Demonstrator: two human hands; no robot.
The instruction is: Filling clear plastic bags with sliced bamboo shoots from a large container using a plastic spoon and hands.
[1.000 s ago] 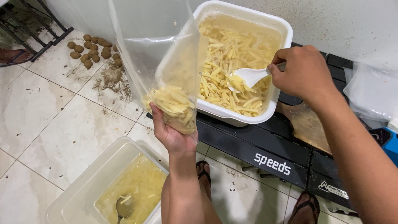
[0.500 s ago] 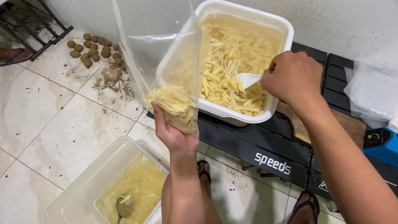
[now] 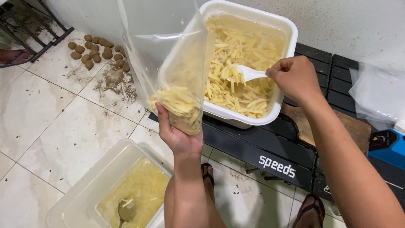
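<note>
My left hand point(image 3: 179, 133) grips the bottom of a clear plastic bag point(image 3: 168, 50), held upright with cut potato sticks point(image 3: 179, 105) piled at its base. Beside the bag stands a white rectangular tub point(image 3: 278, 101) full of potato sticks in cloudy water. My right hand point(image 3: 295, 78) holds a white slotted spoon point(image 3: 249, 74) whose head sits among the sticks in the tub, just right of the bag's open side.
The tub rests on a black step platform point(image 3: 261, 154). On the tiled floor, a clear tub point(image 3: 84, 190) holds yellowish water and a metal spoon point(image 3: 124, 209). Whole potatoes point(image 3: 95, 50) lie at the wall. Empty bags point(image 3: 377, 93) sit at right. My sandalled feet point(image 3: 310, 209) are below.
My right hand has moved the spoon left through the sticks in the tub, toward the bag. The left hand and bag have stayed nearly still.
</note>
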